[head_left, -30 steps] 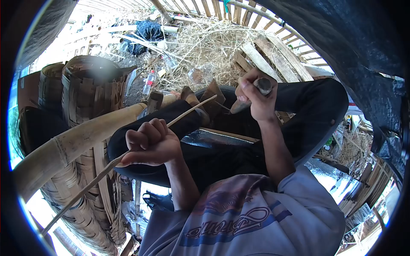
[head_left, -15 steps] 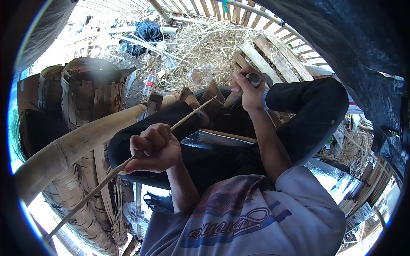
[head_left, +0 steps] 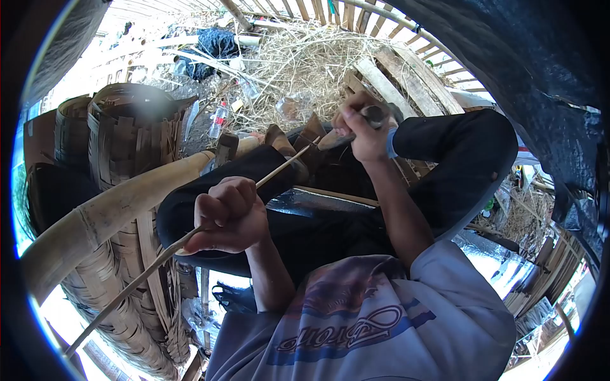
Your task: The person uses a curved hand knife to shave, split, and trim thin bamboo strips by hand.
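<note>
My left hand [head_left: 230, 214] is closed around a long thin bamboo stick [head_left: 130, 287]. The stick slants from the lower left, through the fist, to a pale pointed end over my lap. My right hand [head_left: 366, 130] is wrapped around the thick, round-ended handle of a knife [head_left: 376, 114]. Its blade is mostly hidden by the hand and hard to make out, but a pale edge shows close to the stick's tip. Whether the two touch I cannot tell. Both hands are above my crossed legs in dark trousers.
A thick bamboo pole [head_left: 121, 213] runs along my left beside tall woven bamboo baskets [head_left: 130, 127]. Ahead are straw and shavings [head_left: 305, 57], a plastic bottle [head_left: 219, 119] and wooden planks [head_left: 406, 73]. Dark sheeting [head_left: 508, 57] hangs at the right.
My right hand has shifted slightly left and the knife has turned, bringing its edge nearer the stick's tip. The left hand keeps its hold, almost still.
</note>
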`<state>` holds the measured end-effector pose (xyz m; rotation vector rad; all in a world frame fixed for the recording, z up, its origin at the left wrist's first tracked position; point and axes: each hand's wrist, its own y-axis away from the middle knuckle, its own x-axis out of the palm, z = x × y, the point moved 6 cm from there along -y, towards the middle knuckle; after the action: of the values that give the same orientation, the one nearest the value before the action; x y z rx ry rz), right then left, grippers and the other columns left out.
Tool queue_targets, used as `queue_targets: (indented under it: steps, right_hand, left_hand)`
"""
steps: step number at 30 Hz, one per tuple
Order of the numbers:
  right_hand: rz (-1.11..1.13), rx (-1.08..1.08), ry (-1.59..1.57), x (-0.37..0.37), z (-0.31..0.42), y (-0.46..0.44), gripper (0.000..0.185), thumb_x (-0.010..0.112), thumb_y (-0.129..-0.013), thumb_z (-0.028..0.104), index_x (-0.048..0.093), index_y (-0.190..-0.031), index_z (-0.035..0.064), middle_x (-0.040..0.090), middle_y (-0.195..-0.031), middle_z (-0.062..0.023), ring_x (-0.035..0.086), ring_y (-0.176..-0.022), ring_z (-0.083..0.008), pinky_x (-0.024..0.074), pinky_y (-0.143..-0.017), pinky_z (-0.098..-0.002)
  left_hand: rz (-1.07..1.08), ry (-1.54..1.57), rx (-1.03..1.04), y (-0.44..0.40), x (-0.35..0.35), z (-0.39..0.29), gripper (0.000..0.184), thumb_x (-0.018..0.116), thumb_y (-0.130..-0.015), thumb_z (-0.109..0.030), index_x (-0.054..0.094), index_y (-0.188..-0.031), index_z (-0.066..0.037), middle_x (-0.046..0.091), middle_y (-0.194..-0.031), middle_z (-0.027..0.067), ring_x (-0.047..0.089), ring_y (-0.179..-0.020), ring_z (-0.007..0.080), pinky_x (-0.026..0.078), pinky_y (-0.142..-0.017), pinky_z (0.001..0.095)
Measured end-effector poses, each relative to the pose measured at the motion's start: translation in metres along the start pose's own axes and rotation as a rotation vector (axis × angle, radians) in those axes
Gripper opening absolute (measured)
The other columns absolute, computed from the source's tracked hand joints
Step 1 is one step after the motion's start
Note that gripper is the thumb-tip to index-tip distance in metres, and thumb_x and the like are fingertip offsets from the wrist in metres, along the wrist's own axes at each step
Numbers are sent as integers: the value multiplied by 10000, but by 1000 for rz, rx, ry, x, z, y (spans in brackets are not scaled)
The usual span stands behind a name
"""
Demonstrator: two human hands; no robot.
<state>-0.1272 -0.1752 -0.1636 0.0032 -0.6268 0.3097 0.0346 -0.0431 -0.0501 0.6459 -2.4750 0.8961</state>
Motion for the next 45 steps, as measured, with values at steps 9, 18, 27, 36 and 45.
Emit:
queue_targets:
  steps: [9, 18, 27, 36, 45]
  right_hand:
    - [22, -20, -49, 9, 17, 0, 124, 578, -836, 40, 551, -719, 8, 523, -559, -22, 479, -480, -61, 384, -452, -217]
    - [-95, 2, -57, -8, 9, -1, 109, 581, -831, 38, 542, -740, -7, 516, -565, -42, 473, -487, -83, 383, -467, -232]
    - [-2, 49, 136, -16, -28, 2, 141, 564, -822, -12, 537, -690, 30, 516, -594, 6, 453, -501, -39, 363, -462, -204]
    - [38, 28, 141, -27, -50, 9, 117, 570, -828, -4, 551, -714, 19, 524, -591, 8, 470, -519, -32, 376, -471, -200]
    - [52, 61, 166, -32, -56, 15, 119, 573, -806, -16, 536, -703, 31, 509, -582, 18, 439, -499, -20, 352, -451, -198]
  left_hand:
    - [-11, -56, 29, -1, 3, 2, 611, 320, -835, -701, 246, -608, -139, 190, -449, -45, 110, -390, 49, 77, -360, 233]
    - [-27, -47, 20, 0, -1, 3, 615, 315, -834, -702, 245, -615, -131, 193, -448, -43, 106, -399, 48, 74, -366, 236]
    - [-27, -61, 19, -1, 1, 6, 623, 300, -832, -710, 240, -611, -131, 184, -449, -49, 105, -400, 46, 70, -364, 235]
    - [-45, -77, 30, -4, 2, 6, 624, 304, -830, -713, 239, -609, -133, 189, -449, -47, 107, -399, 48, 75, -365, 239]
    - [-58, -53, 30, 0, 0, 3, 625, 306, -824, -716, 243, -609, -133, 194, -448, -48, 110, -402, 47, 74, -366, 239]
